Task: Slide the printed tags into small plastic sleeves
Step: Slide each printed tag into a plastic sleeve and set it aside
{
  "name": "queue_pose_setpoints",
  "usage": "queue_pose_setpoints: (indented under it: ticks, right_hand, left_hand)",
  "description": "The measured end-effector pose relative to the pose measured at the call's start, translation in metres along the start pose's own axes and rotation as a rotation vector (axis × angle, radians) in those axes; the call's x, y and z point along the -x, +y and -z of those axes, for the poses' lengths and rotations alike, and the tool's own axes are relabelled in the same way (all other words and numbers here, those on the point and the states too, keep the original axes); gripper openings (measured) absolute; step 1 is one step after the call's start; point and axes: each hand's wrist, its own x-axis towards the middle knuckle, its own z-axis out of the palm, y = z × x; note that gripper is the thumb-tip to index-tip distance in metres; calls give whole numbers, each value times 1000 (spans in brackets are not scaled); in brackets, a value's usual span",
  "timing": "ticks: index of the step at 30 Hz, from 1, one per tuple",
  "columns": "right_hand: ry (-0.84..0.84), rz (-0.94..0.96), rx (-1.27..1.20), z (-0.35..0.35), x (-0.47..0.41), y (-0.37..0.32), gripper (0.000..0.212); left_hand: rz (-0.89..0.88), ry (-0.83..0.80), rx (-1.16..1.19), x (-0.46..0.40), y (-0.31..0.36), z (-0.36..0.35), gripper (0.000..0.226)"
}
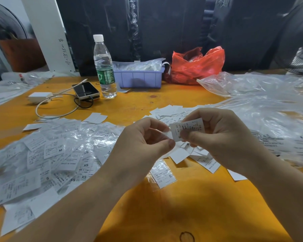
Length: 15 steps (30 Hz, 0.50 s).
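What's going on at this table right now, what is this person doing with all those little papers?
A person is bagging printed tags. The right hand pinches one printed tag, while the left hand pinches what looks like a small clear sleeve at the tag's edge. The tag is not visibly inside yet. Sleeved tags are heaped on the left of the orange table, and loose tags lie beyond the hands.

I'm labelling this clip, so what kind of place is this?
Probably a garment packing workbench. Sleeved size tags printed XS, S, M and MADE IN CHINA are heaped on an orange table, with a lilac bin of bagged stock behind.
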Motion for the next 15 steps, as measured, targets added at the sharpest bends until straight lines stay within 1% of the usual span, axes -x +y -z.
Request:
queue_pose_setpoints:
  ticks: [8,15]
  right_hand:
    - [-65,-11,-90,0,-1,4,14]
    - [-114,-8,-69,0,-1,5,10]
  left_hand:
    - [11,-22,43,-1,0,0,24]
    - [15,-7,65,-1,0,0,23]
